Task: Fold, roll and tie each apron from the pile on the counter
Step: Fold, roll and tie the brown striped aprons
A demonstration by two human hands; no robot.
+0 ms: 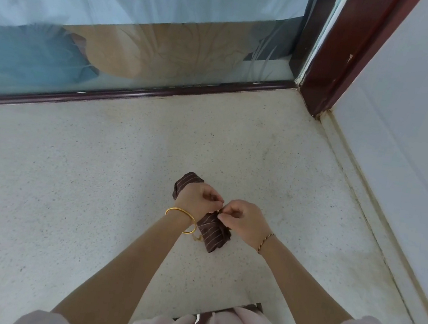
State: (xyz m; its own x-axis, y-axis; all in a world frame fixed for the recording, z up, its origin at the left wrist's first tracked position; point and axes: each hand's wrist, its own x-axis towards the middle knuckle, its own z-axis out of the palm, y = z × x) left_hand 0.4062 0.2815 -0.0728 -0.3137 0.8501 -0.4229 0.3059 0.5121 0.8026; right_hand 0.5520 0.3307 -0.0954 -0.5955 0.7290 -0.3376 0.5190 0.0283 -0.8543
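A brown apron with thin pale stripes, rolled into a tight bundle [212,232], lies on the speckled white counter [92,185]. My left hand [198,197] covers its far half and pinches a tan tie string over the roll's middle. My right hand [242,221] pinches the other part of the string, fingertips meeting those of the left hand. A loose string end [197,238] hangs out by my left wrist, under a gold bangle. The roll's middle is hidden by both hands.
A glass pane in a dark red frame [134,93] runs along the counter's far edge. A dark red post [342,56] and a white wall [419,137] close off the right side. The counter's front edge [246,309] is near my body.
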